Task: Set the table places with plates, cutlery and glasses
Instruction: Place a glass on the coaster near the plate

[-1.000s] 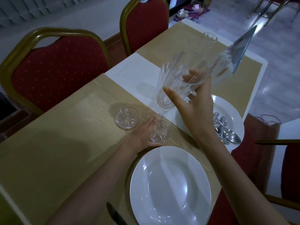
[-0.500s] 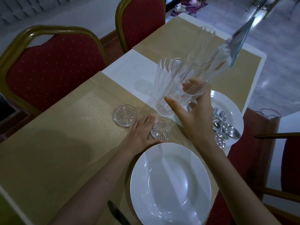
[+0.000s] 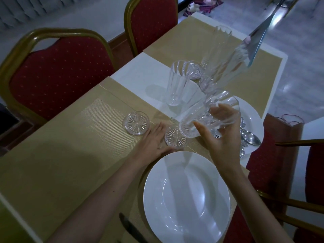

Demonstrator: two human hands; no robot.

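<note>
My right hand (image 3: 221, 135) grips a ribbed drinking glass (image 3: 201, 118), tilted with its base low over a small glass coaster (image 3: 175, 138). My left hand (image 3: 154, 140) rests on the gold placemat (image 3: 73, 144) and touches that coaster's left edge. A second coaster (image 3: 136, 122) lies just to the left. An empty white plate (image 3: 186, 197) sits in front of me, with a knife (image 3: 129, 228) to its left. Another tall glass (image 3: 177, 83) stands upright on the white cloth. A plate holding cutlery (image 3: 249, 137) is behind my right hand.
A tall glass (image 3: 216, 55) and a third coaster (image 3: 195, 71) stand farther back. Two red chairs with gold frames (image 3: 57, 71) line the table's left side, and more chairs stand at the right. A standing card (image 3: 259, 37) is at the far right of the table.
My right hand lifted one glass off the stack, brought it down and toward me, and tilted it over the near coaster. The other glass stays standing. My left hand kept touching the coaster.
</note>
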